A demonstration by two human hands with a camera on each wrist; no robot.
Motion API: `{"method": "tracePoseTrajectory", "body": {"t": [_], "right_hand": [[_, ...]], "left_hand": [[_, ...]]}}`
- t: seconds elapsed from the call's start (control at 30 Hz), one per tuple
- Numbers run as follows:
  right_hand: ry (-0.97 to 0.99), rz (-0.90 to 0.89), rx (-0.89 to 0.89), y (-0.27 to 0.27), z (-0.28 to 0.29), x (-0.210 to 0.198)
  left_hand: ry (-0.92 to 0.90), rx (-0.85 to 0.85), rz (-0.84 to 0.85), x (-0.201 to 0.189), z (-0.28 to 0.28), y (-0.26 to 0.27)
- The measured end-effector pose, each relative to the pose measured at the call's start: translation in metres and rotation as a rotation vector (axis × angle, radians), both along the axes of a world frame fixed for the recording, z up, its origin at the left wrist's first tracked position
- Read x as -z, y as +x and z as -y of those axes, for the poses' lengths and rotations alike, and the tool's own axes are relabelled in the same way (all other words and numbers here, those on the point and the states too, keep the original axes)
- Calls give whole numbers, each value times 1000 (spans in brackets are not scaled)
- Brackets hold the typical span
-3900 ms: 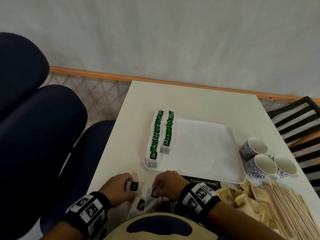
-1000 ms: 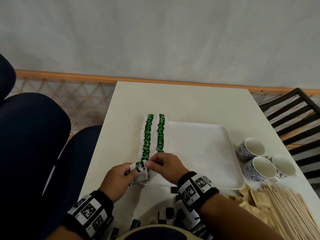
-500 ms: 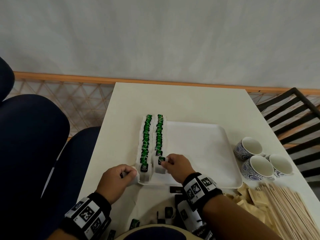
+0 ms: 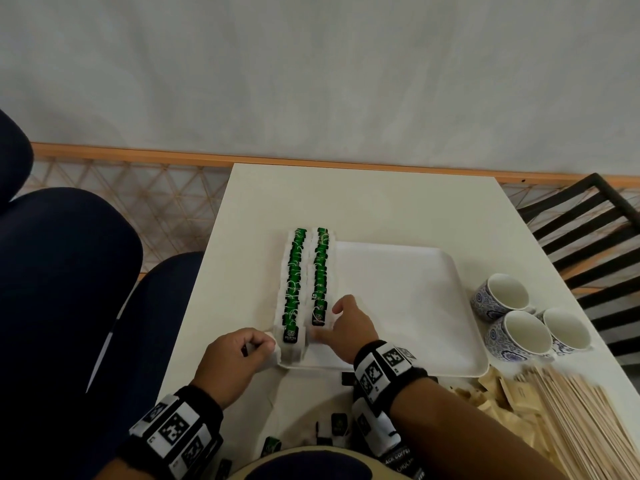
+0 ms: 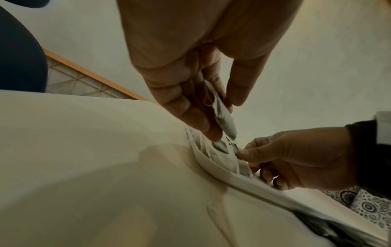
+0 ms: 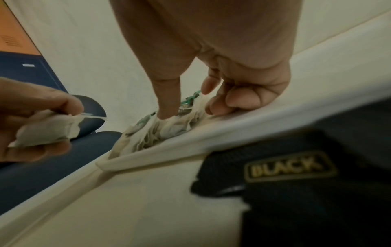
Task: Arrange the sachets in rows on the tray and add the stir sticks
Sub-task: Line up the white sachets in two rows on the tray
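Two rows (image 4: 306,282) of green-tagged sachets run down the tray's (image 4: 398,306) left side. The right hand (image 4: 346,323) pinches the nearest sachet (image 4: 318,315) of the inner row, thumb pressing it down. The left hand (image 4: 239,351) pinches a spare sachet (image 6: 46,128) just beside the tray's corner. They look feather-light, soft and crushable; best taken by the tag or top edge. Stir sticks (image 4: 581,420) wait on the tabletop (image 4: 363,202).
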State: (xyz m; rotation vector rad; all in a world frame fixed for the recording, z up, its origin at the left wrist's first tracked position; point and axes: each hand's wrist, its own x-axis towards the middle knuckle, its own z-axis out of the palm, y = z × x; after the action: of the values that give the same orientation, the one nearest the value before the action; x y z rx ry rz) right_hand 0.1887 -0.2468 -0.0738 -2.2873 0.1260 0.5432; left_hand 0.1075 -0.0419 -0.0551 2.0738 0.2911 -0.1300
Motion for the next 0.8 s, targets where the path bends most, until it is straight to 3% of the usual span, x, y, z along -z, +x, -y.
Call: {"method": "tracePoseTrajectory", "body": {"t": [0.27, 0.37, 0.47, 0.53, 0.63, 0.8], "right_hand": [[-92, 64, -91, 1, -4, 5], [-69, 59, -74, 2, -3, 0], [22, 162, -60, -2, -5, -12], [103, 184, -143, -7, -6, -21], [188, 66, -330, -17, -10, -29], [149, 103, -412, -26, -10, -23]], "left_hand": [[-7, 33, -34, -2, 3, 1], [-22, 44, -35, -2, 1, 1], [-88, 44, -39, -5, 0, 1], [-109, 36, -28, -7, 2, 2], [-111, 69, -12, -9, 6, 3], [-85, 154, -22, -12, 16, 1]]}}
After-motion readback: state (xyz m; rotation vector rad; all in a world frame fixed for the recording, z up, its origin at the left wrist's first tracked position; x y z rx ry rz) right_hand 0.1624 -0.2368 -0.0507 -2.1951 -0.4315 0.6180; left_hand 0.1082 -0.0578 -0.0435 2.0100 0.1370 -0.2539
